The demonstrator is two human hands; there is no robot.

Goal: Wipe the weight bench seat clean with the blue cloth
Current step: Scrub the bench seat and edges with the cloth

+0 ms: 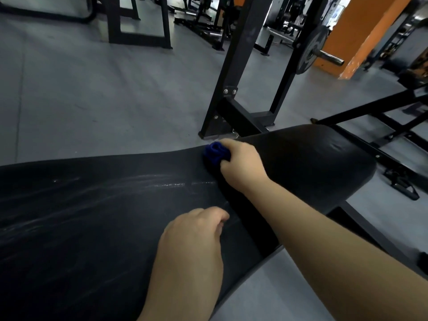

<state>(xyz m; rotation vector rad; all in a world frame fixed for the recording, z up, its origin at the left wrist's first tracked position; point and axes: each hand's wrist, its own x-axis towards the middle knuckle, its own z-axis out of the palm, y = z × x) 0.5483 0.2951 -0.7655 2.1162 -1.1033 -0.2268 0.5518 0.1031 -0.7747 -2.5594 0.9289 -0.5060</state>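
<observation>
The black padded weight bench (92, 216) runs across the lower half of the view, with its seat pad (312, 158) at the right end. Pale wipe streaks show on the long pad. My right hand (240, 165) grips a bunched blue cloth (215, 152) and presses it on the far edge of the bench, near the gap between the two pads. My left hand (194, 237) rests on the near side of the long pad with its fingers curled, and I see nothing in it.
A black steel rack upright (234, 72) stands on the grey floor just behind the bench. A weight plate on a bar (310, 52) hangs at the upper right beside an orange pillar (370, 35). Black frame legs (382, 126) extend to the right.
</observation>
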